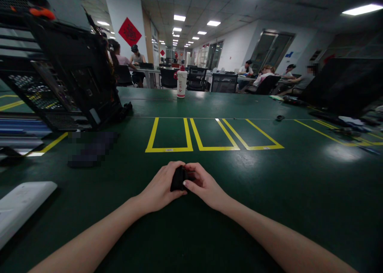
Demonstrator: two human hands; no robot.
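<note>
A small black object [178,179] rests on the dark green table [269,185], held between both my hands near the front middle. My left hand [161,187] wraps its fingers round the object's left side. My right hand [203,185] pinches its right side with thumb and fingers. What the object is I cannot tell; most of it is hidden by my fingers.
Yellow taped rectangles [169,135] lie just beyond my hands. A black open computer chassis [66,85] stands at the left, a white flat panel [20,205] at the near left. A white bottle with red cap [181,81] stands far back. Several people sit at desks behind.
</note>
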